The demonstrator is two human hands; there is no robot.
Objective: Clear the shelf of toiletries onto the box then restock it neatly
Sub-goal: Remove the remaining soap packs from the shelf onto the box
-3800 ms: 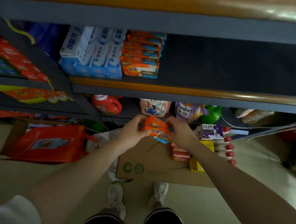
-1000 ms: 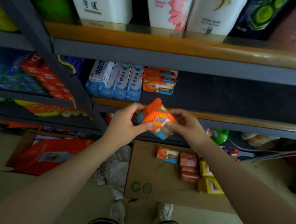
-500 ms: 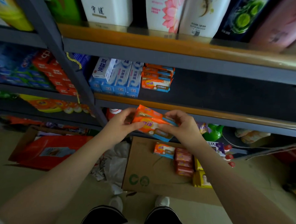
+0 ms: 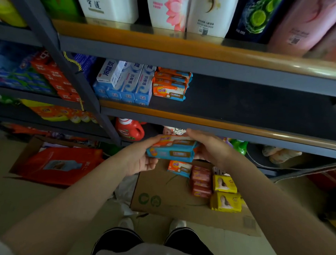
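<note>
My left hand (image 4: 141,159) and my right hand (image 4: 210,148) hold a small stack of orange-and-blue soap packs (image 4: 172,148) between them, just below the front edge of the middle shelf (image 4: 240,105). On that shelf a pile of the same soap packs (image 4: 170,85) sits beside blue toothpaste boxes (image 4: 126,84); its right part is bare. On the flat cardboard box (image 4: 161,194) below lie one more orange soap pack (image 4: 180,167), red soap bars (image 4: 201,182) and yellow soap packs (image 4: 225,194).
Large refill bags (image 4: 167,11) line the top shelf. A red detergent jug (image 4: 130,129) and a green bottle (image 4: 239,146) stand on the lower shelf. A red bag (image 4: 57,165) lies in an open carton on the floor at left. My shoes (image 4: 177,224) touch the box's near edge.
Both hands lifted the soap packs from the box toward the shelf and turned them; now the stack lies flat with its blue side facing me. The camera tilted up.
</note>
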